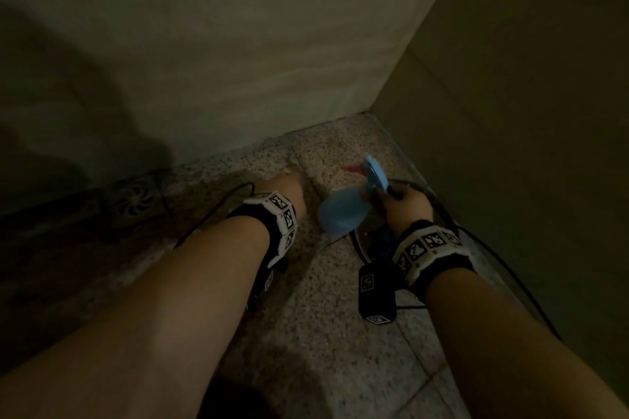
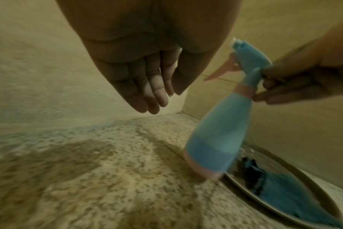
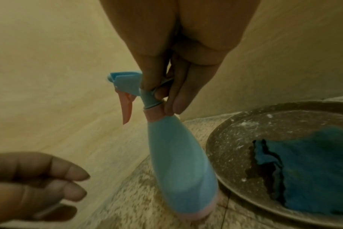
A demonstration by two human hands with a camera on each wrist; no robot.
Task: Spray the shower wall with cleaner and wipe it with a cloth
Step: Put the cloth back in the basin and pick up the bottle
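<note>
A light-blue spray bottle with a pink trigger hangs tilted just above the speckled floor. My right hand pinches it at the neck under the blue spray head. My left hand hovers to the left of the bottle with straight, relaxed fingers and holds nothing. A blue cloth lies in a round metal pan on the floor by the right wall. The beige shower wall rises ahead.
A second beige wall closes the corner on the right. A floor drain grate sits in shadow at the left. Black cables trail from both wrist bands over the speckled floor.
</note>
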